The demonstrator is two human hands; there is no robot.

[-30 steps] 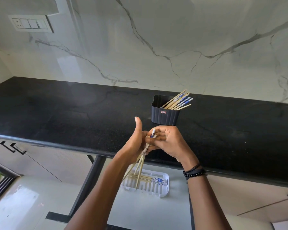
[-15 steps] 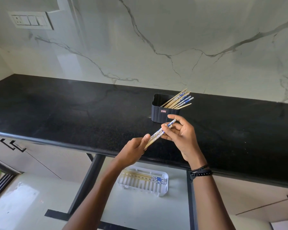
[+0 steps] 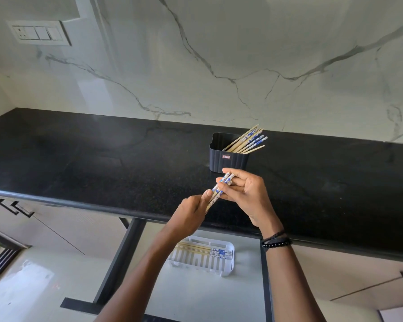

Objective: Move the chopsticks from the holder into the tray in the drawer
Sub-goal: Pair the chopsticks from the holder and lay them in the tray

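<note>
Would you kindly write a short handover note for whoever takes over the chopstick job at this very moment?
Left hand: pinches the plain lower end of the held chopsticks.
Right hand: grips their blue-patterned upper end, over the counter's front edge.
Done: the tray chopsticks lie flat in the white tray in the open drawer.
Left: lay the held chopsticks in the tray, then move the holder chopsticks leaning in the black holder.
</note>
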